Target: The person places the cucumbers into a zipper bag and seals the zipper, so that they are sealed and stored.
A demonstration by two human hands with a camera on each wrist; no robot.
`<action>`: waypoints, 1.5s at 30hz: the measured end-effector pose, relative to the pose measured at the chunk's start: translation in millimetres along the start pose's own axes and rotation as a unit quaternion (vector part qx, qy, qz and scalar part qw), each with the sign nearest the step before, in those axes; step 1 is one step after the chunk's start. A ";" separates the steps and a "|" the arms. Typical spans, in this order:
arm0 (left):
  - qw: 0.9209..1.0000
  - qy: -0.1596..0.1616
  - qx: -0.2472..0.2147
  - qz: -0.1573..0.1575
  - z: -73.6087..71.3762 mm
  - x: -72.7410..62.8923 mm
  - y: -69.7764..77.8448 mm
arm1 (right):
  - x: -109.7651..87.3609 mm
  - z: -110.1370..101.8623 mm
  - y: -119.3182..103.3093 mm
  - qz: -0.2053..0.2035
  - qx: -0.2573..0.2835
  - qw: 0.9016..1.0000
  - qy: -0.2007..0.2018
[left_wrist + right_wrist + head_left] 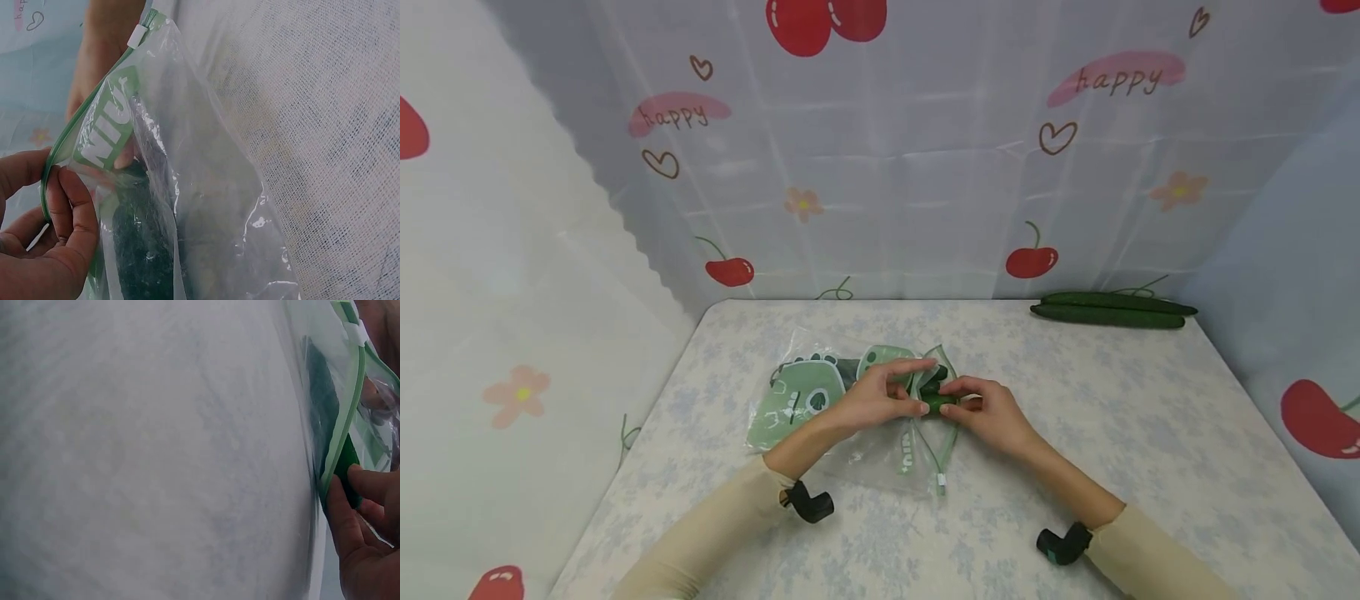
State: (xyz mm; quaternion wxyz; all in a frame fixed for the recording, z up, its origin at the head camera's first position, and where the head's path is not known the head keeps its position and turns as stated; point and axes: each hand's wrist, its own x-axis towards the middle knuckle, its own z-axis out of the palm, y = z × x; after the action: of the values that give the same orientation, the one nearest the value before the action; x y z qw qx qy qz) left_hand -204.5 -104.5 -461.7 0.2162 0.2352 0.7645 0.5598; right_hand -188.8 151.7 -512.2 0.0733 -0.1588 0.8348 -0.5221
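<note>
A clear slider-zip bag [880, 471] with green cartoon dinosaur print lies on the table, its green-edged mouth spread apart on the right. My left hand [880, 393] pinches the rim of that mouth, as the left hand [53, 234] also shows in the left wrist view. At the opening my right hand [996, 412] holds the end of a cucumber [937, 403] that lies mostly inside the bag. One right fingertip [336, 487] touches the green rim [350, 419]. Another dark green end [938, 373] shows behind the held cucumber. The bag's white slider [941, 480] sits at the near corner.
Two long cucumbers [1108, 315] lie side by side at the table's back right edge. A pale blue-patterned cloth covers the table [1112, 400]. Curtains [895, 167] printed with cherries and hearts hang behind and at both sides.
</note>
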 end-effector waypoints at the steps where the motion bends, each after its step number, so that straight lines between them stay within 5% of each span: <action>1: 1.000 0.000 0.000 0.000 0.2 0.1 0.0 | 0.6 0.1 0.1 0.000 -0.022 1.000 0.002; 13: 1.000 0.009 0.008 0.001 1.7 -0.6 -1.7 | 10.6 2.0 -0.5 0.008 -0.080 0.997 -0.017; 25: 1.000 0.008 0.011 0.008 2.1 0.5 -1.0 | 10.4 -6.4 -1.6 0.041 0.032 0.997 -0.056; 45: 1.000 0.011 0.005 0.011 5.9 -0.5 0.7 | 14.8 -2.5 -3.9 0.059 0.010 0.998 -0.030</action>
State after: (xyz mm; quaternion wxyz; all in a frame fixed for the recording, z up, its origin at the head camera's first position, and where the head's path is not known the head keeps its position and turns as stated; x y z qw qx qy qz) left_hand -200.5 -100.2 -462.7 0.2006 0.2387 0.7668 0.5611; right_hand -202.7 147.2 -507.0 0.1302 -0.1239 0.8348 -0.5204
